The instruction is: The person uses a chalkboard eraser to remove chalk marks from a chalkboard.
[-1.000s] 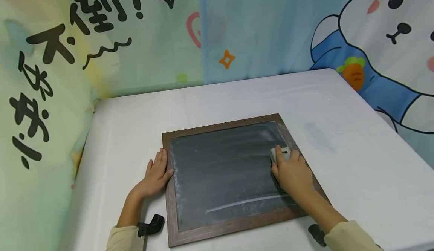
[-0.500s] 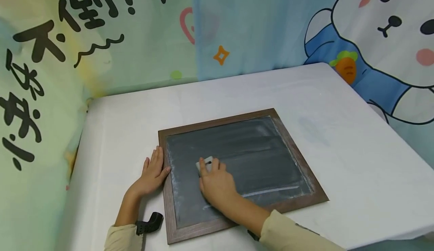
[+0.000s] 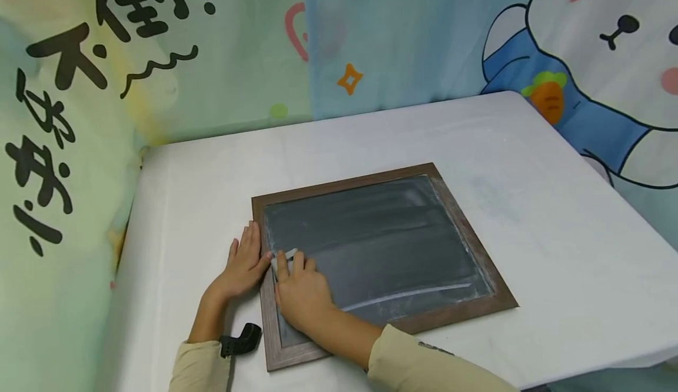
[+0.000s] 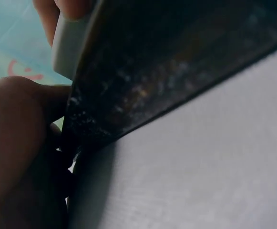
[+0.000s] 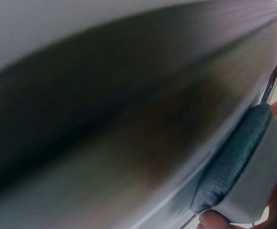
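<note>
A chalkboard (image 3: 381,239) in a brown wooden frame lies on the white table. My right hand (image 3: 304,295) grips a chalkboard eraser (image 3: 291,254) at the board's left side, fingers over its top. In the right wrist view the eraser (image 5: 260,179) has a pale body and a dark, fuzzy felt face turned to the board. My left hand (image 3: 242,268) rests flat against the left frame edge with straight fingers, its thumb tip close beside the eraser. A pale chalk line (image 3: 413,294) runs along the lower board, partly hidden by the right arm.
The white table (image 3: 212,174) spreads around the board. Printed cloth (image 3: 413,39) with a cartoon animal and lettering hangs behind and to the left. A black wrist device (image 3: 242,341) juts from the left sleeve.
My right hand has swept the eraser leftward from the board's right side, across the middle, to the left frame. The left hand stays against the frame.
</note>
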The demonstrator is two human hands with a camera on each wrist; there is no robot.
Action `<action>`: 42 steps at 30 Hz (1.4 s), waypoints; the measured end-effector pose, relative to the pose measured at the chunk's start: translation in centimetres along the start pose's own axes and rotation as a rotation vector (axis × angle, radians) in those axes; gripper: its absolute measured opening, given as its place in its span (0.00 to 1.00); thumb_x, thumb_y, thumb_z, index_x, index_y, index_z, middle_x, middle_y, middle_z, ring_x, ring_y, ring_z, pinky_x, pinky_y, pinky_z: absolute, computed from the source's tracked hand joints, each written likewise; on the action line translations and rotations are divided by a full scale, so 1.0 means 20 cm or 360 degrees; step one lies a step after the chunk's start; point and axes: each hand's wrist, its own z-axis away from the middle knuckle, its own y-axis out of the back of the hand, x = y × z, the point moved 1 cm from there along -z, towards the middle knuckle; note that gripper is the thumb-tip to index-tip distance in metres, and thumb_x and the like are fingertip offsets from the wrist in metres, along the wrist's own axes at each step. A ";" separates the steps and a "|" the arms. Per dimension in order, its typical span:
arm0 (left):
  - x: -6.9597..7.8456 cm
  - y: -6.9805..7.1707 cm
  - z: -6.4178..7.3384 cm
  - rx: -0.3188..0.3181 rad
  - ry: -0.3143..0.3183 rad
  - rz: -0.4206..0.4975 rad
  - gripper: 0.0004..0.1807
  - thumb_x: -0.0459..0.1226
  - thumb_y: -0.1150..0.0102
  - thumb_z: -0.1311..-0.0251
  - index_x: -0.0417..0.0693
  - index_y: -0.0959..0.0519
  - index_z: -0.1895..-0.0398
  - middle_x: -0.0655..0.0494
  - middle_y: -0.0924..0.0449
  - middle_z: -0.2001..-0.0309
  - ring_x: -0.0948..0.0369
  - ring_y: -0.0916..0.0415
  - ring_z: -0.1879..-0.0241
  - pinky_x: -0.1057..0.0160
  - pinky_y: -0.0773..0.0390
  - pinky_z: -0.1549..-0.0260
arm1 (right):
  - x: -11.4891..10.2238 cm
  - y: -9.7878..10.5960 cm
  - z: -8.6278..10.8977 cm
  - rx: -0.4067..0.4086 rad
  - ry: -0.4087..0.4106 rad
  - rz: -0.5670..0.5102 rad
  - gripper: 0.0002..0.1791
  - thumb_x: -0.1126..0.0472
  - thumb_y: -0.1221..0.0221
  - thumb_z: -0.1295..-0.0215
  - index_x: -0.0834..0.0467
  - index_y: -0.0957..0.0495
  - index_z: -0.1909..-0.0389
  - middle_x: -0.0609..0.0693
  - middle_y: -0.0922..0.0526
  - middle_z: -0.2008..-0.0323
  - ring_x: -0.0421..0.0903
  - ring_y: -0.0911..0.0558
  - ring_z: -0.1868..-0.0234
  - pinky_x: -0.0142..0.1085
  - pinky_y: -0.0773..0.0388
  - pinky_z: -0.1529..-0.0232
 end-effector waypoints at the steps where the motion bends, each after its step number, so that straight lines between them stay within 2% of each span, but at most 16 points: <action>1: 0.00 0.00 -0.01 0.0005 -0.0002 -0.0011 0.37 0.39 0.63 0.32 0.25 0.68 0.33 0.31 0.71 0.30 0.39 0.73 0.31 0.40 0.71 0.37 | 0.01 0.00 0.00 0.0013 0.0002 0.0024 0.29 0.45 0.46 0.39 0.55 0.31 0.39 0.59 0.27 0.59 0.45 0.26 0.70 0.28 0.29 0.86; 3: 0.01 0.00 -0.02 0.0004 0.0001 -0.0032 0.39 0.40 0.62 0.32 0.26 0.68 0.33 0.31 0.71 0.30 0.40 0.73 0.30 0.40 0.70 0.37 | 0.04 0.00 0.00 0.0033 -0.0013 0.0034 0.29 0.45 0.45 0.40 0.53 0.31 0.39 0.58 0.27 0.60 0.45 0.26 0.71 0.28 0.31 0.87; 5: 0.02 0.01 -0.03 -0.0001 0.0009 -0.0045 0.40 0.41 0.61 0.33 0.26 0.68 0.33 0.32 0.71 0.30 0.40 0.73 0.30 0.40 0.69 0.37 | 0.11 -0.01 0.01 0.0117 -0.0053 0.0022 0.28 0.46 0.43 0.41 0.52 0.29 0.40 0.58 0.28 0.61 0.46 0.26 0.71 0.29 0.31 0.88; 8: 0.01 0.04 -0.02 -0.0026 0.0025 -0.0055 0.40 0.41 0.61 0.33 0.27 0.69 0.33 0.32 0.73 0.30 0.41 0.74 0.30 0.40 0.70 0.37 | 0.25 -0.05 0.03 0.0335 -0.0163 -0.0022 0.26 0.50 0.40 0.44 0.54 0.26 0.44 0.60 0.28 0.66 0.48 0.27 0.73 0.32 0.32 0.89; 10: 0.01 0.05 0.00 -0.0041 0.0032 -0.0064 0.40 0.41 0.62 0.32 0.27 0.70 0.33 0.32 0.74 0.30 0.41 0.75 0.30 0.40 0.71 0.37 | 0.39 -0.08 0.06 0.0435 -0.0259 -0.0056 0.26 0.52 0.39 0.45 0.55 0.25 0.45 0.62 0.28 0.68 0.50 0.27 0.74 0.35 0.32 0.90; 12: 0.01 0.06 0.01 -0.0045 0.0037 -0.0062 0.40 0.41 0.62 0.32 0.27 0.70 0.33 0.33 0.75 0.30 0.41 0.76 0.30 0.41 0.72 0.37 | 0.52 -0.09 0.09 0.0426 -0.0345 -0.0087 0.26 0.53 0.40 0.44 0.56 0.26 0.44 0.64 0.28 0.68 0.52 0.27 0.75 0.37 0.33 0.90; 15: 0.00 0.08 0.03 -0.0040 0.0046 -0.0053 0.40 0.41 0.62 0.32 0.27 0.71 0.33 0.33 0.75 0.30 0.41 0.76 0.30 0.41 0.72 0.37 | 0.72 -0.10 0.14 0.0307 -0.0425 -0.0131 0.27 0.53 0.42 0.41 0.57 0.30 0.41 0.66 0.30 0.67 0.54 0.28 0.74 0.38 0.35 0.91; 17: 0.00 0.08 0.03 -0.0036 0.0054 -0.0042 0.40 0.41 0.62 0.32 0.27 0.71 0.33 0.33 0.75 0.30 0.41 0.76 0.30 0.41 0.72 0.37 | 0.84 -0.09 0.18 0.0244 -0.0437 -0.0135 0.28 0.53 0.44 0.39 0.58 0.33 0.39 0.67 0.31 0.68 0.55 0.29 0.75 0.37 0.37 0.92; 20: -0.01 0.09 0.04 -0.0035 0.0054 -0.0032 0.40 0.41 0.62 0.32 0.27 0.71 0.33 0.33 0.76 0.30 0.41 0.76 0.30 0.41 0.72 0.38 | 0.99 -0.10 0.23 0.0237 -0.0439 -0.0094 0.28 0.54 0.44 0.39 0.59 0.34 0.38 0.68 0.33 0.70 0.55 0.31 0.77 0.37 0.40 0.93; 23: -0.02 0.10 0.05 -0.0039 0.0062 -0.0032 0.40 0.42 0.62 0.32 0.28 0.71 0.33 0.33 0.75 0.30 0.41 0.77 0.30 0.41 0.72 0.37 | 1.11 -0.11 0.28 0.0206 -0.0423 -0.0071 0.28 0.55 0.44 0.39 0.59 0.34 0.38 0.67 0.34 0.72 0.53 0.34 0.79 0.36 0.42 0.92; 27: -0.03 0.09 0.05 -0.0050 0.0070 -0.0038 0.41 0.42 0.61 0.32 0.29 0.72 0.32 0.34 0.75 0.30 0.42 0.77 0.30 0.42 0.73 0.37 | 1.17 -0.12 0.30 0.0096 -0.0382 -0.0131 0.28 0.54 0.47 0.36 0.59 0.36 0.37 0.66 0.35 0.72 0.50 0.37 0.80 0.35 0.42 0.91; 31: -0.04 0.08 0.03 -0.0039 0.0033 -0.0018 0.41 0.44 0.61 0.31 0.29 0.71 0.32 0.34 0.75 0.30 0.42 0.76 0.30 0.42 0.73 0.37 | 1.19 -0.10 0.32 0.0061 -0.0381 -0.0194 0.28 0.54 0.48 0.36 0.58 0.37 0.36 0.68 0.34 0.67 0.51 0.35 0.77 0.35 0.42 0.91; 39: -0.03 0.04 0.01 -0.0062 0.0014 -0.0008 0.41 0.43 0.61 0.32 0.28 0.71 0.32 0.34 0.75 0.30 0.42 0.76 0.30 0.41 0.73 0.37 | 1.19 -0.10 0.45 0.0114 -0.0416 -0.0238 0.28 0.55 0.45 0.38 0.59 0.35 0.37 0.69 0.32 0.67 0.52 0.33 0.77 0.34 0.43 0.91; 42: -0.03 0.03 0.00 -0.0073 0.0006 -0.0009 0.41 0.43 0.61 0.32 0.28 0.71 0.33 0.34 0.75 0.30 0.42 0.76 0.30 0.42 0.73 0.37 | 1.18 -0.12 0.48 0.0185 -0.0456 -0.0226 0.28 0.56 0.44 0.40 0.60 0.33 0.38 0.69 0.34 0.69 0.51 0.35 0.79 0.34 0.44 0.92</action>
